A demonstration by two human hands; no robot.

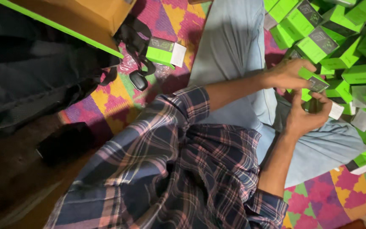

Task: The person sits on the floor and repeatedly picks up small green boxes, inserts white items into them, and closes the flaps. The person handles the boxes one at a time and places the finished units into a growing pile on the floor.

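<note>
My left hand [285, 73] and my right hand [305, 117] meet at the right, over my lap in light blue jeans [234, 46]. Both hold one small green box [315, 82] with a dark printed face. The left hand grips it from above. The right hand's fingers close around it from below, next to a white box end [336, 111]. My plaid shirt sleeves fill the lower middle of the view.
A heap of several similar green boxes [339, 38] lies just beyond my hands at the right. Another green box [164, 51] and a small black oval case [138, 80] rest on the colourful mat [111, 99]. A cardboard box [94, 12] and black bag sit upper left.
</note>
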